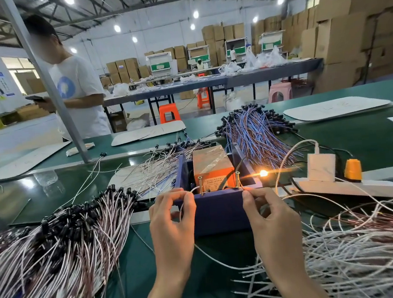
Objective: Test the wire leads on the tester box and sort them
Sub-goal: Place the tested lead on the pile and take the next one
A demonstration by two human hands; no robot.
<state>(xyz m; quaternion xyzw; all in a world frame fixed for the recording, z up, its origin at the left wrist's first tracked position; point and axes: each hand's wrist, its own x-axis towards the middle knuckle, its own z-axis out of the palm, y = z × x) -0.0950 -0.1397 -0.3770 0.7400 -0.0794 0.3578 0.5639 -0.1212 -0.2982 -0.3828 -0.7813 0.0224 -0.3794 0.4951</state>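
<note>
A blue tester box point(220, 209) with an orange block point(213, 171) inside stands at the table's middle, two upright screw posts point(200, 185) on its front rim. My left hand point(172, 223) pinches a thin white wire lead point(190, 190) whose end reaches toward the left post. Fingers of my right hand point(273, 220) pinch the other lead by the right post point(238, 180). A small bulb point(263, 173) just right of that post glows bright orange. Heaps of leads lie at the left point(56, 246), right point(368, 252) and far right behind the box point(256, 131).
A white power strip point(350, 188) with a white charger and an orange plug lies right of the box. White trays point(335, 107) rest on the green conveyor behind. A metal post point(47, 84) rises at the left, with a person in a white shirt point(77, 88) beyond it.
</note>
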